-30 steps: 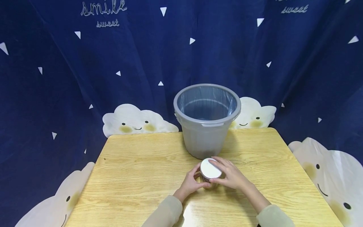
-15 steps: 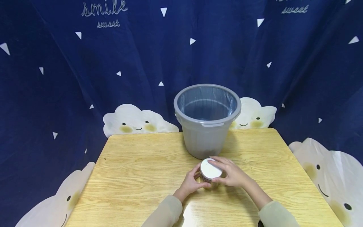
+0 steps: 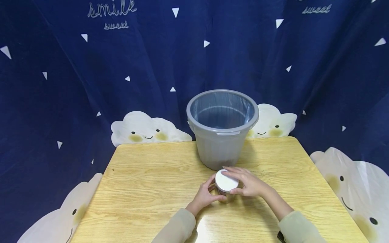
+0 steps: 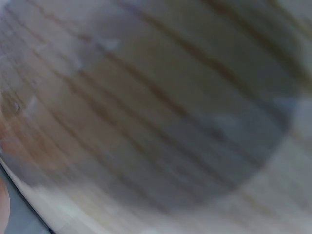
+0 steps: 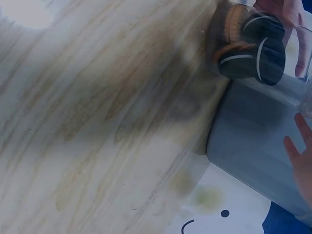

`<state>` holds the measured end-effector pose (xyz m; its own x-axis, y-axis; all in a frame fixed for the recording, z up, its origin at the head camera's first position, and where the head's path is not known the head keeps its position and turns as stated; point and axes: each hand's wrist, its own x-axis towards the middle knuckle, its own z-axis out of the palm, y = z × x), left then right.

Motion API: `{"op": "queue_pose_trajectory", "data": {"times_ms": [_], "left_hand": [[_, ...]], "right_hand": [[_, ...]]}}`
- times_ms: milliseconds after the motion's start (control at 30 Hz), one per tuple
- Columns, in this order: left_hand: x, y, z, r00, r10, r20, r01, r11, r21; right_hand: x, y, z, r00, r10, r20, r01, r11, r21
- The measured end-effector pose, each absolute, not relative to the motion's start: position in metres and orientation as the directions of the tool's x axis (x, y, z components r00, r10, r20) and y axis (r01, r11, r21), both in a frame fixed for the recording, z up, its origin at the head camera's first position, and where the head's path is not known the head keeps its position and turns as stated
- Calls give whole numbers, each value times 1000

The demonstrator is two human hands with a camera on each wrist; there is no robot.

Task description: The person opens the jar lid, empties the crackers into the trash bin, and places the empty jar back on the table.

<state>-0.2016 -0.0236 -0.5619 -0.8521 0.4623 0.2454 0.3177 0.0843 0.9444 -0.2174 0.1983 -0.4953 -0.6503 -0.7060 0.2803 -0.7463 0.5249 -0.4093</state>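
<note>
A clear jar (image 5: 287,92) stands between the two hands, with dark and light sandwich cookies (image 5: 270,61) inside. Its round white lid (image 3: 225,183) faces up in the head view. My left hand (image 3: 204,196) grips the jar's side from the left, thumb at the near side. From the right, my right hand (image 3: 248,183) holds the lid, with fingers over its far edge and the thumb at its near right edge. The right wrist view catches the right-hand fingers (image 5: 303,156) at its right border. The left wrist view is mostly blurred wood grain.
A grey bucket (image 3: 219,148) with a thin plastic liner (image 3: 208,104) stands right behind the jar. Both rest on a wooden table (image 3: 146,179). A dark blue curtain (image 3: 146,67) with white triangles and smiling clouds hangs behind and at both sides.
My right hand has turned slightly on the lid, its thumb shifting right along the rim and its wrist swinging a little right. The left hand and jar stay in place.
</note>
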Motion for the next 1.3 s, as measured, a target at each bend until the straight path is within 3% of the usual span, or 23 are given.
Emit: {"op": "queue_pose_trajectory", "data": {"times_ms": [500,867,1300], "left_hand": [[-202,-24,-565,-855,465,228,304,93,948],[-211,-21,-592,-866,449,219,303,122,945],[-211,-21,-592,-867,449,215,302,130,944]], "right_hand": [[-230,199,-479,-595,-789,155,-741,463,-487],[-232,197,-469,-581,-811,69,-723,476,-500],[-228,197,-471,-615,-784,81,-695,491,-526]]}}
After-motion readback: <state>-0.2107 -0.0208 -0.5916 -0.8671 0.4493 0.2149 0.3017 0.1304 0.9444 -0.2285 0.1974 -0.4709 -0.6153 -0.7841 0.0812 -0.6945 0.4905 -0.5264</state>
